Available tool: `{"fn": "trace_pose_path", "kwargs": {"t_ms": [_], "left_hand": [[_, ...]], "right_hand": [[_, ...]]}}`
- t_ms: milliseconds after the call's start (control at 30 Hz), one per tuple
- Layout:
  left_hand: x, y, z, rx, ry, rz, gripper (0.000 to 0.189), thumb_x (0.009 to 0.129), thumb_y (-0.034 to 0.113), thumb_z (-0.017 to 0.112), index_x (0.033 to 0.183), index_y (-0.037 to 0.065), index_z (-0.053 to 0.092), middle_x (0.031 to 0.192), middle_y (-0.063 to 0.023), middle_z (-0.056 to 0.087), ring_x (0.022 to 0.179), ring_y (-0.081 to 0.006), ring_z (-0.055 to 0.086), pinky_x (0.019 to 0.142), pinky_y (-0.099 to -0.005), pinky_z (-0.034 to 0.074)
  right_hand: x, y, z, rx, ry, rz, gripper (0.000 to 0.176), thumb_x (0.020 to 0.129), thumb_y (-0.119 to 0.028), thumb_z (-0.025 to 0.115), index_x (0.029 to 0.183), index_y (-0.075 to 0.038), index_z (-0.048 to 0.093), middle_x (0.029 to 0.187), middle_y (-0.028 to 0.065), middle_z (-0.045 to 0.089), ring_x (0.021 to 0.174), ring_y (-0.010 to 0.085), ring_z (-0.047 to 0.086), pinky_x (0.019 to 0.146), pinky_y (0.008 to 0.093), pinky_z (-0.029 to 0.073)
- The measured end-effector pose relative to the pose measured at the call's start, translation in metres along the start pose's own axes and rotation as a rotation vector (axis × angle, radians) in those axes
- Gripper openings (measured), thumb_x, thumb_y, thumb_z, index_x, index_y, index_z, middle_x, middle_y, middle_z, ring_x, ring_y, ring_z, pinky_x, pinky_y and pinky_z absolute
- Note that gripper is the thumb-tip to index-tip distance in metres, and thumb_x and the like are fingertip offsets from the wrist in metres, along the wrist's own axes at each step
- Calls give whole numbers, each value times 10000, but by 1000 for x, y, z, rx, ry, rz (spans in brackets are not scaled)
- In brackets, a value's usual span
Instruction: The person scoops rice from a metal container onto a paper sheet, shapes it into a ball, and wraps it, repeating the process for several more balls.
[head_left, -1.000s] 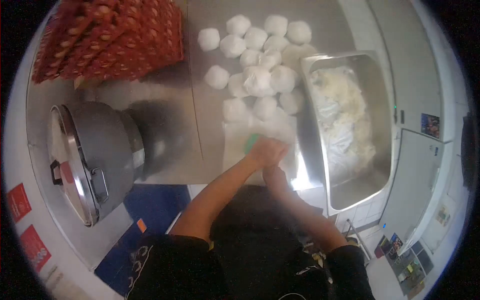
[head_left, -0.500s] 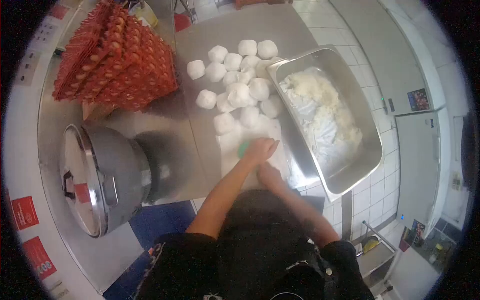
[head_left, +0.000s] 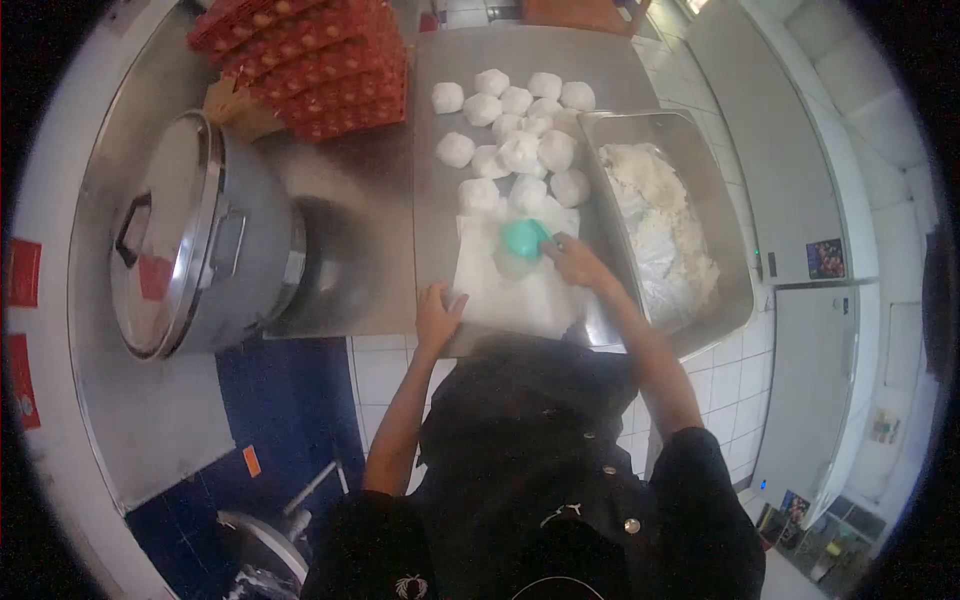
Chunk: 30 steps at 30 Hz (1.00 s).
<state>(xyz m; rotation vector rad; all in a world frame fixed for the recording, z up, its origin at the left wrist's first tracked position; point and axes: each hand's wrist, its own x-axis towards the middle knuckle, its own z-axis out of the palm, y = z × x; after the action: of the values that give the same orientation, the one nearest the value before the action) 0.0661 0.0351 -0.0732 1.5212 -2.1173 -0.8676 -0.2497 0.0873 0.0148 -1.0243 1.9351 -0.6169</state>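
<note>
My right hand (head_left: 575,262) grips the handle of a turquoise-green scoop (head_left: 522,238). Its rounded head is over white paper sheets (head_left: 510,300) at the front of the steel table. Beside the left edge of the paper, my left hand (head_left: 437,315) is at the table edge, thumb and fingers apart, with nothing visible in it. Several white wrapped balls (head_left: 519,153) lie clustered beyond the paper. To the right, a deep steel pan (head_left: 735,300) contains a white, crumbly, rice-like mass (head_left: 650,215), partly covered by something thin and white.
At left stands a large lidded metal pot (head_left: 235,230). Behind it, stacked red egg trays (head_left: 345,75) hold eggs. The steel table (head_left: 435,220) has its near edge against the dark apron (head_left: 530,430). White cabinets or fridges (head_left: 815,370) line the right side.
My hands were together over the paper, partly hiding the green scoop. Now they are apart: the left moved to the paper's left edge, the right holds the scoop in plain sight. The view has shifted.
</note>
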Motion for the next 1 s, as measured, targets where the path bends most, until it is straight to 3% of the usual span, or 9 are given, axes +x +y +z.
{"fn": "trace_pose_path", "kwargs": {"t_ms": [67, 267, 400, 433, 533, 667, 733, 867, 1000], "left_hand": [[-9, 7, -1, 72, 29, 40, 511, 789, 337, 789, 1139, 28, 581, 1087, -155, 596, 1021, -340, 591, 886, -449, 479], [-9, 9, 1, 91, -3, -20, 454, 719, 313, 822, 997, 31, 601, 1005, -140, 594, 977, -335, 575, 833, -448, 470], [3, -8, 7, 46, -44, -18, 453, 661, 296, 867, 915, 40, 594, 935, -120, 584, 901, -296, 576, 770, -415, 469], [5, -9, 7, 43, -52, -32, 459, 647, 293, 877, 906, 43, 592, 923, -115, 581, 888, -287, 577, 759, -408, 468], [9, -8, 2, 17, -89, -70, 472, 625, 292, 893, 889, 48, 588, 903, -109, 580, 863, -274, 579, 746, -396, 467], [13, 1, -2, 11, -163, -203, 468, 629, 301, 892, 886, 54, 589, 907, -106, 580, 870, -277, 578, 749, -401, 466], [11, 0, -1, 41, -116, -133, 465, 633, 307, 891, 881, 58, 586, 914, -105, 581, 878, -282, 577, 750, -405, 467], [9, -5, 3, 26, -104, -125, 456, 640, 316, 887, 869, 70, 578, 927, -106, 582, 891, -294, 574, 751, -412, 467], [10, 5, -5, 40, -113, -120, 449, 636, 313, 877, 868, 71, 579, 939, -117, 588, 919, -308, 577, 765, -425, 470]], "right_hand": [[18, 12, -12, -255, 186, -242, 422, 984, -360, 542, 1097, 47, 548, 733, 176, 647, 539, 224, 632, 506, 365, 527], [24, -64, -52, -276, -183, -141, 375, 980, -321, 556, 1073, 39, 598, 730, 154, 669, 579, 257, 656, 509, 387, 533], [52, -99, -39, -462, -271, -75, 347, 941, -288, 560, 1104, 7, 646, 866, 167, 688, 726, 264, 683, 643, 369, 542], [60, -94, -35, -584, -212, -305, 357, 968, -320, 513, 1122, -33, 658, 970, 179, 690, 848, 293, 689, 720, 410, 552], [104, -69, -15, -874, -210, -327, 401, 970, -412, 527, 1141, -87, 688, 1128, 167, 695, 1040, 355, 660, 882, 465, 519], [96, -56, -29, -895, -172, -300, 376, 973, -420, 518, 1128, -125, 692, 1115, 160, 694, 1037, 366, 656, 892, 482, 515], [86, -40, -43, -879, -155, -283, 381, 975, -421, 511, 1115, -115, 690, 1099, 164, 695, 1043, 367, 653, 890, 490, 513], [46, -2, -55, -726, -66, -311, 447, 990, -414, 475, 1066, -24, 680, 1079, 214, 683, 982, 432, 648, 891, 519, 500], [7, 43, -29, -525, 84, -46, 479, 990, -426, 468, 1022, -4, 692, 1075, 246, 672, 994, 461, 631, 882, 531, 495]]}}
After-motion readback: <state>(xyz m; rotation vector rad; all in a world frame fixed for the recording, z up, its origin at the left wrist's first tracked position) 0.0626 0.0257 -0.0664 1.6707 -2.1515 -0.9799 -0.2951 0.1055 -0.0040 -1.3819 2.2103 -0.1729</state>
